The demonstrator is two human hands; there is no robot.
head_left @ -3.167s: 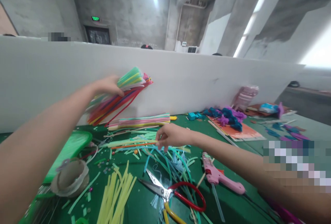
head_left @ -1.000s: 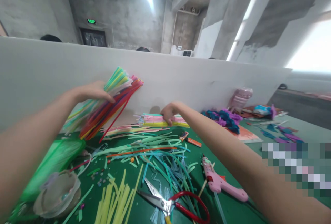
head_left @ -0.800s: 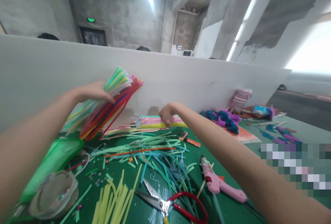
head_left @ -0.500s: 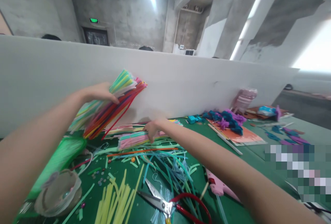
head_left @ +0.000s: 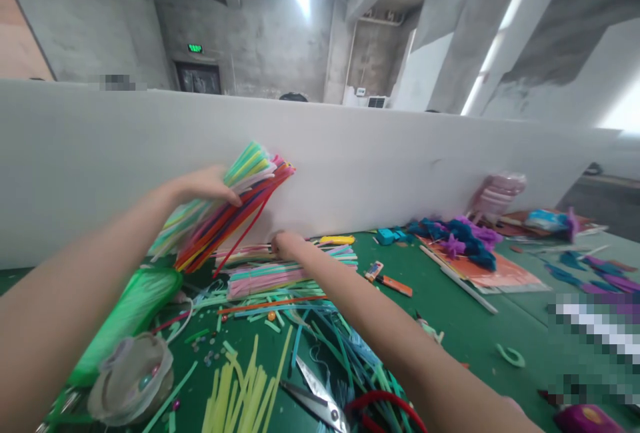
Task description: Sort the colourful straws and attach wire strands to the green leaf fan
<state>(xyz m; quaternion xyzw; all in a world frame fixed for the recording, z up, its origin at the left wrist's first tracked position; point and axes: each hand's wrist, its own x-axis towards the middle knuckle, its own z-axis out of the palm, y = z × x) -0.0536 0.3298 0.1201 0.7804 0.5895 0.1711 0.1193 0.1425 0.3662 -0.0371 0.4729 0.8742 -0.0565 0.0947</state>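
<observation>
At the far left, nearer the person than either grip, a green tray [head_left: 167, 281] lies on the tabletop [head_left: 475, 336], partly behind the left forearm. A round cup [head_left: 131, 398] with a pale lining stands beside it, also nearer than the left grip, with a few beads in it.

The left grip [head_left: 213, 186] is closed round a thick bundle of coloured stems [head_left: 253, 198], raised against the white partition [head_left: 360, 173]. The bundle slants: green and yellow tips rise up and right of the grip, while red, orange and pale lengths run down below it. Well below this grip, towards the person, yellow strips [head_left: 240, 396] lie fanned out.

Just nearer than the right grip, a pastel bundle [head_left: 263, 281] lies flat, its middle crossed by the forearm. The right grip [head_left: 287, 245] is down among stems at the foot of the partition; its fingertips are hidden, so I cannot tell whether it holds any. Well towards the person from it are scissors [head_left: 327, 408] with parted blades.

Right of that grip come a yellow object [head_left: 337, 240] close by, then a blue item [head_left: 386, 237] and an orange cutter [head_left: 397, 286] further off, and well apart, blue and purple fuzzy pieces [head_left: 465, 243] on an orange sheet [head_left: 515, 276].
</observation>
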